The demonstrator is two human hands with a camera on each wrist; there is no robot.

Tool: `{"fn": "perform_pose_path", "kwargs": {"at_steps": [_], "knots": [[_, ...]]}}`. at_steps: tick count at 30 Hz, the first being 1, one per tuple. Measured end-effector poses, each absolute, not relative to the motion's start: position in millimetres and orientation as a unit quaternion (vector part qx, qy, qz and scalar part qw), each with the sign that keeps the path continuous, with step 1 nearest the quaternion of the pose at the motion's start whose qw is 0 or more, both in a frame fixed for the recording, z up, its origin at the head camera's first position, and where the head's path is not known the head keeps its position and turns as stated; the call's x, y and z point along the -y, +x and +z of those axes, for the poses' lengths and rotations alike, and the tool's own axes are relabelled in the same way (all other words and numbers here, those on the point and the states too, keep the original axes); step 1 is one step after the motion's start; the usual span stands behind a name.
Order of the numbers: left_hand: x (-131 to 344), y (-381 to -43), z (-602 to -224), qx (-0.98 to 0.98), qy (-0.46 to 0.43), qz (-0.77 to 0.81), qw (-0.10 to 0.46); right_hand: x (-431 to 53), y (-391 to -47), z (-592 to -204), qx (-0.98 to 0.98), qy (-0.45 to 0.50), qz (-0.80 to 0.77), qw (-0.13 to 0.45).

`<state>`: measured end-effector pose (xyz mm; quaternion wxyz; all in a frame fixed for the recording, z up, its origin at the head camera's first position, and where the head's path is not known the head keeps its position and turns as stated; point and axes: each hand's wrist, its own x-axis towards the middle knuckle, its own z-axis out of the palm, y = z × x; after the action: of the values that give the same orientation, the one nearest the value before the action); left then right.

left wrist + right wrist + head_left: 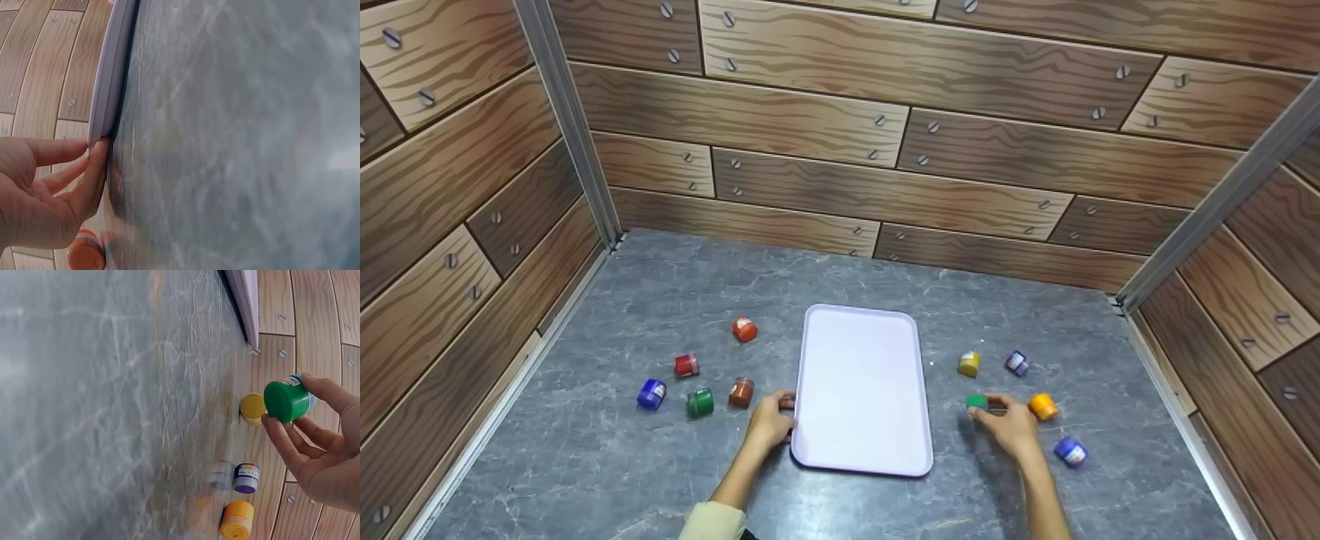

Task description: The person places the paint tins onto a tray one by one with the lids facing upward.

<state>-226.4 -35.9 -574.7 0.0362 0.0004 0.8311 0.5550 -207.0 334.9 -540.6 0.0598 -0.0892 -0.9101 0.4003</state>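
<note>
So, held green jar (976,403): it's hovering just off the bench (585,465), between the tray and the bench's right edge.
Right hand (1011,427): thumb and fingers are pinching that jar.
Tray (861,390): it's lying about midway between the bench's left and right edges.
Left hand (769,421): fingers are gripping the tray's rim, on the side facing the bench's left edge.
Yellow jar (969,364): it's sitting just past the held one, toward the back edge.
Yellow-orange jar (1042,407): it's sitting beside the right hand, toward the right edge.
Step in hand: lifting one jar while steadying the tray, I'm guessing.
Next move: probably calling for a firm pinch without knocking those neighbours.
</note>
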Motion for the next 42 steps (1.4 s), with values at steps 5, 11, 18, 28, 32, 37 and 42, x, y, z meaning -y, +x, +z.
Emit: {"fn": "perform_pose_path", "kwargs": {"at_steps": [5,11,18,28,32,37,42], "knots": [[36,-226,-576,-0.833,-0.001,0.552,0.036,-329,-208,-542,0.906,-0.08,0.411,0.068],[36,-227,-576,-0.828,0.003,0.56,0.035,-321,-210,-544,0.889,-0.075,0.446,0.068],[36,-227,-577,-0.829,0.006,0.559,0.032,-313,-211,-544,0.887,-0.064,0.451,0.074],[35,-228,-576,-0.829,-0.01,0.557,0.045,-299,-212,-544,0.873,-0.038,0.481,0.07],[35,-227,-576,-0.83,-0.009,0.556,0.045,-292,-211,-546,0.868,-0.025,0.491,0.067],[35,-227,-576,-0.829,-0.009,0.558,0.045,-285,-211,-547,0.864,-0.016,0.499,0.064],[35,-227,-576,-0.827,-0.008,0.56,0.043,-280,-212,-547,0.864,-0.014,0.499,0.057]]}}
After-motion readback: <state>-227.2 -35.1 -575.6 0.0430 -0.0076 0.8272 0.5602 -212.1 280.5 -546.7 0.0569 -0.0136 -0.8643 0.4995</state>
